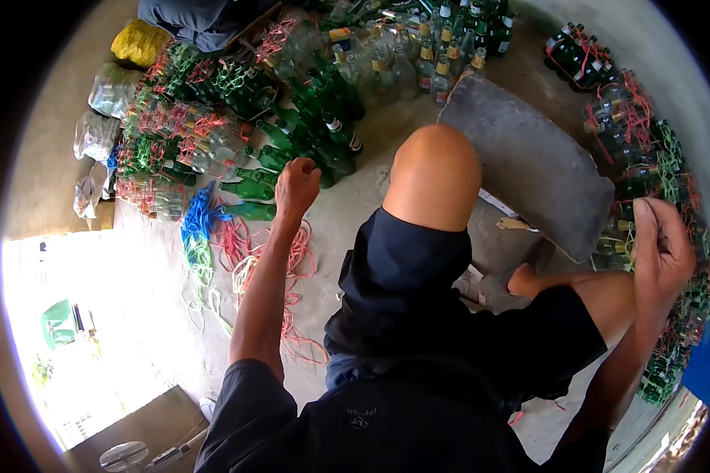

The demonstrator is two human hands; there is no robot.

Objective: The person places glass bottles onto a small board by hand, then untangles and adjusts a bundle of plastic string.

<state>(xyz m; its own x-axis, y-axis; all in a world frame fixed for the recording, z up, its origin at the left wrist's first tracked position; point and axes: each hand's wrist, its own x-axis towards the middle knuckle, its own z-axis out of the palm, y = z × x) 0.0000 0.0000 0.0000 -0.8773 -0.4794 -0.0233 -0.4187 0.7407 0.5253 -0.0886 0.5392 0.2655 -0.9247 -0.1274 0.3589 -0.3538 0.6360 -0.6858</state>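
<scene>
My left hand (298, 188) is raised in front of the green bottles with its fingers curled; anything inside it is hidden. Close by, several green glass bottles (250, 191) lie on their sides, and a cluster of green bottles (331, 122) stands just beyond. Below that hand, loose red string (298, 252) trails over the floor beside a blue string bundle (200, 214). My right hand (664, 246) is off to the right above my bent knee, fingers folded in and thumb against them. Whatever it may hold cannot be made out.
A grey slab (528, 154) lies ahead of my right leg. Clear bottles with gold tops (442, 75) stand behind it. Tied bottle bundles (185, 130) are stacked at left, and more bundles (623, 126) line the right wall. A bright doorway opens at lower left.
</scene>
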